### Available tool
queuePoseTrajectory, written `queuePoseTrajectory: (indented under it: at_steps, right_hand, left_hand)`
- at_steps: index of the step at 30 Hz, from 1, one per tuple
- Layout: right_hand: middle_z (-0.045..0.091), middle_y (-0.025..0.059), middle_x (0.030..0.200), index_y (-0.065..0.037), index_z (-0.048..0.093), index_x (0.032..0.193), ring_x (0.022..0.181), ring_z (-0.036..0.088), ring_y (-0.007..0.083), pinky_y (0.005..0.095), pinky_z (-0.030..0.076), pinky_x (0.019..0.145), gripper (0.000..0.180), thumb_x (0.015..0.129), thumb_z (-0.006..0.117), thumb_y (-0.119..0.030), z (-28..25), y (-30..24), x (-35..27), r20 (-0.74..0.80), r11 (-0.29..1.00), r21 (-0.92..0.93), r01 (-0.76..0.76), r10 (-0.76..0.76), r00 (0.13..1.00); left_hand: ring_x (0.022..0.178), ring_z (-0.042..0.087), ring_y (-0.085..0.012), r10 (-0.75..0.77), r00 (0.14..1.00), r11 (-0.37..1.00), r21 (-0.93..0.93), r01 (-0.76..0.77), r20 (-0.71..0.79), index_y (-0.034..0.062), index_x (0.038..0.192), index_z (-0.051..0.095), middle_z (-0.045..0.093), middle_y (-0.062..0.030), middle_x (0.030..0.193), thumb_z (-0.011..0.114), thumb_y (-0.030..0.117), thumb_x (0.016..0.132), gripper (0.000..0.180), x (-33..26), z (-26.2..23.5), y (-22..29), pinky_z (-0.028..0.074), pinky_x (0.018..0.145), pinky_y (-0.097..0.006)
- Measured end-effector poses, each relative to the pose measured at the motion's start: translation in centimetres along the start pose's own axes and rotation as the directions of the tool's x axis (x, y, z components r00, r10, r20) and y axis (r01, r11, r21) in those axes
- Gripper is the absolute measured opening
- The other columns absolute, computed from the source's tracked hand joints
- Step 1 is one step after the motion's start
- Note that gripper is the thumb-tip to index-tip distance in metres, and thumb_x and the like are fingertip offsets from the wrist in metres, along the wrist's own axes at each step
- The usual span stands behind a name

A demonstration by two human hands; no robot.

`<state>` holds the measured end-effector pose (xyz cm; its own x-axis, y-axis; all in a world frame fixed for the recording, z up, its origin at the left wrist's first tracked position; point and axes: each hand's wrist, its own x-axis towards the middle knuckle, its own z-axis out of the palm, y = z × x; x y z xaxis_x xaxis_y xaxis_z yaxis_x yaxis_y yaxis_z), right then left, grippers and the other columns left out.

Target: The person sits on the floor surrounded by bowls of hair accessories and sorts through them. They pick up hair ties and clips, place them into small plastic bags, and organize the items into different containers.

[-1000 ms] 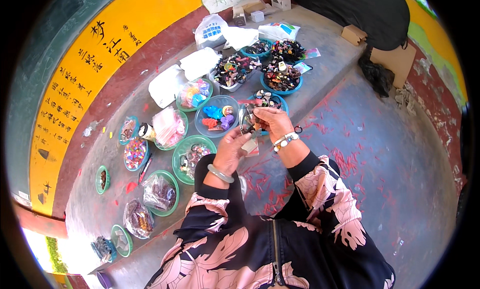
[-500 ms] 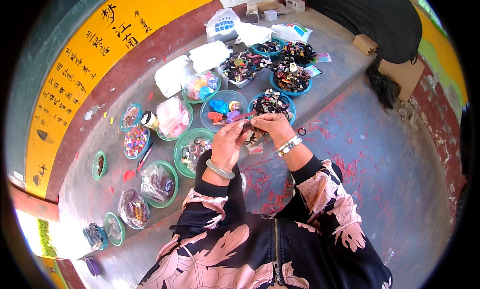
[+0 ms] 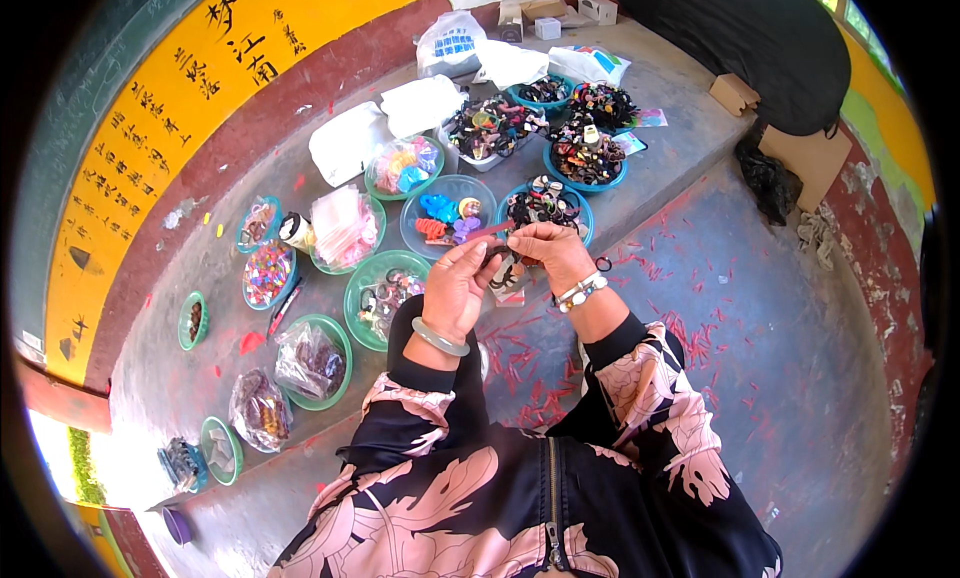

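The small dark hair clip, held between both hands above the edge of the grey concrete ledge, looks light and stiff, probably hard plastic with thin parts that could snap if bent; it is best pinched by its edges with the fingertips rather than squeezed across the middle. The left hand, with a pale green bangle at the wrist, closes its fingers on the clip's near side, and the right hand, wearing a beaded bracelet, pinches the far side from above. The clip is dark, brown or black, with a curved outline; its finer shape is too small to tell. Just beyond the hands sits a round blue plastic bowl of dark hair accessories, and beside it a clear blue bowl of bright blue and orange pieces.
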<state>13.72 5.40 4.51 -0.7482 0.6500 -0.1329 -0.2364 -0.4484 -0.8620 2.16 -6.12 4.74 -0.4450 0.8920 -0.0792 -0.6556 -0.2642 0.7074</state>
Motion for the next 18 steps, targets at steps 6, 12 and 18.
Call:
queuePoseTrajectory:
  at_steps: [6, 12, 18]
  right_hand:
    - [0.063, 0.0060, 0.074, 0.002, 0.065, 0.082, 0.063, 0.058, 0.0109, 0.0224, 0.046, 0.059, 0.011, 0.074, 0.067, -0.005, -0.04, 0.22, 0.06, 0.020, 0.999, -0.014, 0.043, -0.043, 0.999]
    - [0.064, 0.0060, 0.076, 0.003, 0.065, 0.085, 0.067, 0.059, 0.0107, 0.0225, 0.047, 0.063, 0.012, 0.075, 0.065, -0.004, 0.36, 0.30, 0.12, -0.019, 0.982, -0.144, 0.125, -0.129, 0.991]
    - [0.063, 0.0046, 0.075, 0.002, 0.065, 0.083, 0.068, 0.058, 0.0106, 0.0217, 0.046, 0.063, 0.010, 0.076, 0.065, -0.006, -0.11, 0.43, 0.23, 0.026, 1.000, -0.003, 0.012, -0.012, 1.000]
  left_hand:
    - [0.086, 0.060, -0.0203, -0.071, 0.997, 0.997, -0.037, 0.071, -0.005, -0.0073, 0.101, 0.054, 0.059, -0.0154, 0.099, 0.052, 0.005, 0.086, 0.020, 0.10, -0.50, 0.23, 0.052, 0.077, -0.024]
    - [0.084, 0.061, -0.0196, -0.076, 0.996, 0.997, -0.035, 0.074, -0.050, -0.0068, 0.099, 0.056, 0.060, -0.0142, 0.097, 0.052, 0.004, 0.086, 0.018, -0.20, -0.06, 0.56, 0.053, 0.073, -0.023]
    - [0.087, 0.059, -0.0172, 0.009, 1.000, 0.999, -0.047, -0.010, -0.020, -0.0076, 0.098, 0.056, 0.059, -0.0148, 0.098, 0.052, 0.005, 0.086, 0.018, -0.26, -0.12, 0.51, 0.052, 0.078, -0.024]
